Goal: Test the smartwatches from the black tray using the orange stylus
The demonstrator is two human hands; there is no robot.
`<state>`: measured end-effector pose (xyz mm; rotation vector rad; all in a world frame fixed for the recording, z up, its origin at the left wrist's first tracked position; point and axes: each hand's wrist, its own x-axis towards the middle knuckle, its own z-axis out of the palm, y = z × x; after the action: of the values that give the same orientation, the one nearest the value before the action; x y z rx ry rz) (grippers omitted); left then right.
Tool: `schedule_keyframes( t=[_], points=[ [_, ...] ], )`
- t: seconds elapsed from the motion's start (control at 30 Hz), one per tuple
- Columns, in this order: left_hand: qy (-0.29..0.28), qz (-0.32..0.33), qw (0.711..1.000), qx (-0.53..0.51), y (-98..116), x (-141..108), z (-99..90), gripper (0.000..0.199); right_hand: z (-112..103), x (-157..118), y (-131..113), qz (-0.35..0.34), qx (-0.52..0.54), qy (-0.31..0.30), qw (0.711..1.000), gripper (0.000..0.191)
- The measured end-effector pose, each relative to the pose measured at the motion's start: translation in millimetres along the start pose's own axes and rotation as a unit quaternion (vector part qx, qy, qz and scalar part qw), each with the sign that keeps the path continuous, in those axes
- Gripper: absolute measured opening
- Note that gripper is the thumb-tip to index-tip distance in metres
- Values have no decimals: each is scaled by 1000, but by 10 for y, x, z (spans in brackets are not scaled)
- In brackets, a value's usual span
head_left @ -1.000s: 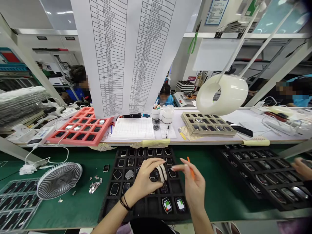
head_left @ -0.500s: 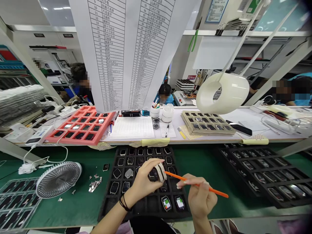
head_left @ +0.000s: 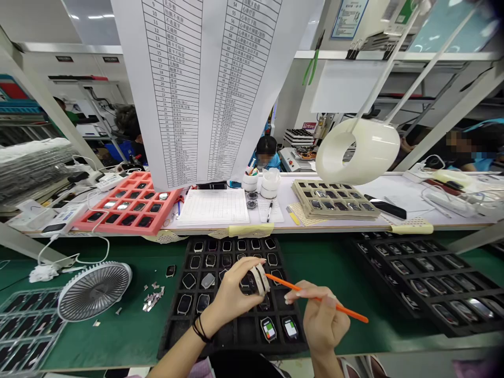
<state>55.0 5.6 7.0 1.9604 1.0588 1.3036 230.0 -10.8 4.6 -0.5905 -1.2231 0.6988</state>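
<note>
My left hand [head_left: 228, 295] grips a smartwatch case [head_left: 260, 280] between thumb and fingers, tilted on edge so its pale side faces right. Fingers of my right hand [head_left: 323, 319] pinch a thin orange stick [head_left: 352, 313], whose tip meets or nearly meets the side of the case. Under both hands lies a black foam tray [head_left: 225, 334] with rows of watches in its pockets. Two watches with lit screens, one [head_left: 269, 329] beside the other [head_left: 290, 327], sit in its front right corner. My left hand hides part of the tray.
A small fan [head_left: 94, 290] and loose metallic bits [head_left: 153, 299] lie to the left, with a clear tray [head_left: 27, 325]. Another black watch tray [head_left: 429, 278] is at right. The shelf bears a red tray [head_left: 157, 220] and beige tray [head_left: 334, 210]. A tape roll [head_left: 374, 152] and printed sheet [head_left: 214, 79] hang overhead.
The case in my left hand has turned very slightly. Both hands and the orange stick stay almost in place.
</note>
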Motion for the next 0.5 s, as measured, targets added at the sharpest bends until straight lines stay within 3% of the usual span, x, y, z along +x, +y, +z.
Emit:
schedule_keyframes(
  t=[0.5],
  points=[
    [9, -11, 1000, 10, -73, -15, -1, 58, 17, 46, -6, -45, -106, -54, 992, 34]
  ],
)
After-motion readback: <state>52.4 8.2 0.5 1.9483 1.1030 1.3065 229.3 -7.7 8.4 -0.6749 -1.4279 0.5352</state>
